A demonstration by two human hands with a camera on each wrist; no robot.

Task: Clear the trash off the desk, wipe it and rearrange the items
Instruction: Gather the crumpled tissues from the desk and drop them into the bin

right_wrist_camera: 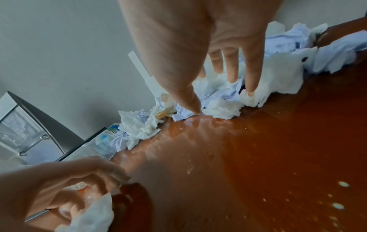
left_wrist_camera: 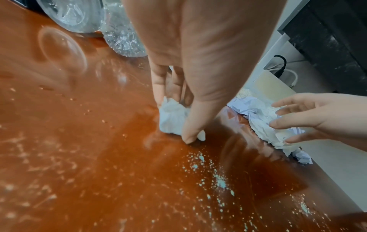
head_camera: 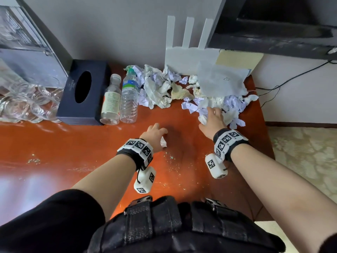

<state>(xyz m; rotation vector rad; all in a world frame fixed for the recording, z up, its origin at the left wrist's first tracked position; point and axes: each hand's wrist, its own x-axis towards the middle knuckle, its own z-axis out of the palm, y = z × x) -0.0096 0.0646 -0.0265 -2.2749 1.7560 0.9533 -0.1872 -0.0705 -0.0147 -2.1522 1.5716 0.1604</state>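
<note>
A heap of crumpled white and lilac paper and tissues (head_camera: 215, 99) lies along the back right of the reddish wooden desk (head_camera: 91, 152). My right hand (head_camera: 213, 117) reaches into its near edge with straight, spread fingers (right_wrist_camera: 252, 78) touching the tissues (right_wrist_camera: 220, 106). My left hand (head_camera: 155, 134) is at the desk's middle, thumb and fingers pinching a small white tissue wad (left_wrist_camera: 172, 117) down against the wood; the tissue wad (head_camera: 163, 142) also shows in the head view. Pale crumbs and specks (left_wrist_camera: 216, 180) dot the desk in front of both hands.
Two clear plastic bottles (head_camera: 120, 99) lie beside a dark tissue box (head_camera: 83, 92) at the back left, with clear glassware (head_camera: 27, 103) further left. A white router (head_camera: 184, 50) and a plastic bag (head_camera: 220, 81) stand behind the heap. The desk's right edge drops to carpet (head_camera: 300, 152).
</note>
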